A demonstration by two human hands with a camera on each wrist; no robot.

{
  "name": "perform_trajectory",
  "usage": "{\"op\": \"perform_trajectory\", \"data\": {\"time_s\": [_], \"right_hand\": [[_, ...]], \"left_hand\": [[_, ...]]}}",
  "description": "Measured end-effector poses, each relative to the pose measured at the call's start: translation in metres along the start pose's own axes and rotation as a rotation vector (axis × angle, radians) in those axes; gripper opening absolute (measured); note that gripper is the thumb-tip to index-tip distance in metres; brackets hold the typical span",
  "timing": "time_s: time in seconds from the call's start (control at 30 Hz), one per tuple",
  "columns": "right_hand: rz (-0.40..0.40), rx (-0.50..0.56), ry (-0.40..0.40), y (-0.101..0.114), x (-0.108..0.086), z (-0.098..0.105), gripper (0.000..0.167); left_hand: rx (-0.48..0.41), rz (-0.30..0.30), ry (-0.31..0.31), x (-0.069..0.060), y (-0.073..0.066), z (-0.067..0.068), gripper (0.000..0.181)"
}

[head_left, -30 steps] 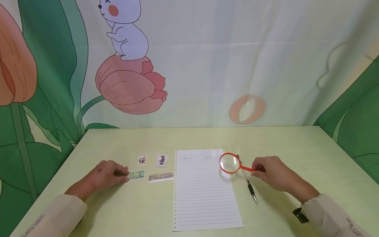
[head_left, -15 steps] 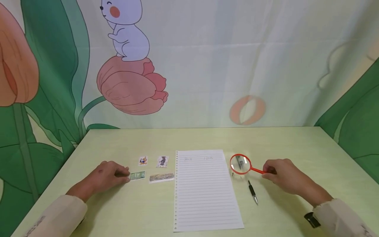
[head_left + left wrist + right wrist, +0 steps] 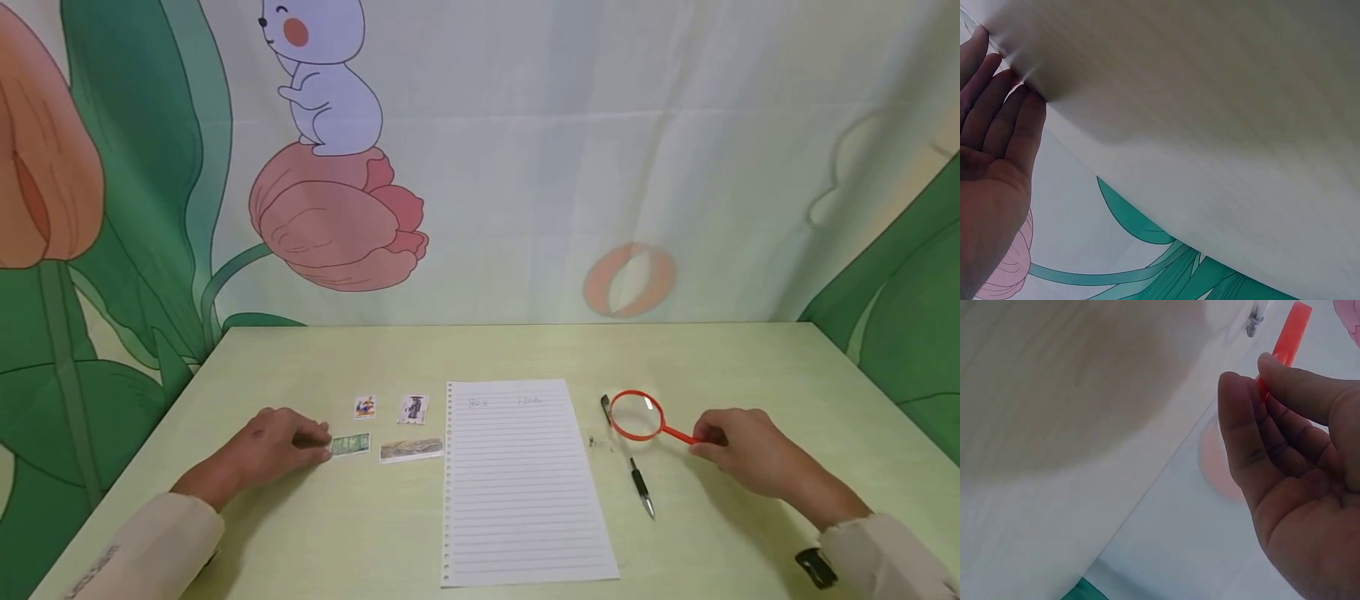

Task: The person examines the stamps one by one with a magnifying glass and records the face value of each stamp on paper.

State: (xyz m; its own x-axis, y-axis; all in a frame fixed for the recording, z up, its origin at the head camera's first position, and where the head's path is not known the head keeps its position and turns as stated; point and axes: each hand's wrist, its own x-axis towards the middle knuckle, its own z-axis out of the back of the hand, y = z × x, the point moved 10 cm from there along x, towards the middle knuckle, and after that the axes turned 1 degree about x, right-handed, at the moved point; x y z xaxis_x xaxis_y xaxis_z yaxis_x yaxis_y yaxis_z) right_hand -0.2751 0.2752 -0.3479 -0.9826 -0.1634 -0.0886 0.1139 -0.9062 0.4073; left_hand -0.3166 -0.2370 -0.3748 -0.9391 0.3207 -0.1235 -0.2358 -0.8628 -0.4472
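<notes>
My right hand (image 3: 765, 450) pinches the handle of a red-rimmed magnifying glass (image 3: 678, 434) between thumb and fingers, the lens raised at its left. The right wrist view shows the red handle (image 3: 1291, 334) gripped by the right hand (image 3: 1291, 450). My left hand (image 3: 270, 446) rests on the table with its fingertips at the left edge of a green stamp (image 3: 351, 444). Beside it lie a long brownish stamp (image 3: 411, 450) and two small stamps (image 3: 364, 407) (image 3: 413, 409). Relaxed, extended fingers show on the left hand (image 3: 997, 144) in the left wrist view.
A lined sheet (image 3: 525, 500) with faint writing lies at the middle. To its right are a black pen (image 3: 641, 487), a dark cap-like piece (image 3: 606, 408) and small clear and dark bits (image 3: 593, 442). A printed curtain (image 3: 487, 167) hangs behind the table.
My right hand has moved right with the magnifying glass, taking the lens from the paper's upper right edge past the dark piece. The left hand has stayed at the green stamp.
</notes>
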Motion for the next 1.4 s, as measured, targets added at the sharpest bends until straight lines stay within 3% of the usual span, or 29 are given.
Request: {"op": "perform_trajectory", "data": {"time_s": [0.47,0.7,1.0,1.17,1.4], "right_hand": [[-0.035,-0.002,0.008,-0.019,-0.009,0.0,0.011],[-0.075,-0.002,0.056,-0.032,-0.012,-0.007,0.009],[-0.118,0.005,0.101,-0.039,-0.01,-0.01,0.009],[-0.157,-0.003,0.133,-0.04,-0.008,-0.015,0.012],[-0.182,-0.017,0.15,-0.041,-0.009,-0.019,0.016]], "left_hand": [[0.0,0.002,-0.003,-0.001,0.001,0.001,0.03],[-0.009,-0.008,-0.007,-0.002,0.001,0.002,0.031],[-0.075,0.042,0.01,0.003,0.005,0.01,0.039],[-0.05,0.005,-0.007,0.012,-0.006,0.014,0.038],[-0.031,-0.02,0.003,0.029,-0.032,0.017,0.037]]}}
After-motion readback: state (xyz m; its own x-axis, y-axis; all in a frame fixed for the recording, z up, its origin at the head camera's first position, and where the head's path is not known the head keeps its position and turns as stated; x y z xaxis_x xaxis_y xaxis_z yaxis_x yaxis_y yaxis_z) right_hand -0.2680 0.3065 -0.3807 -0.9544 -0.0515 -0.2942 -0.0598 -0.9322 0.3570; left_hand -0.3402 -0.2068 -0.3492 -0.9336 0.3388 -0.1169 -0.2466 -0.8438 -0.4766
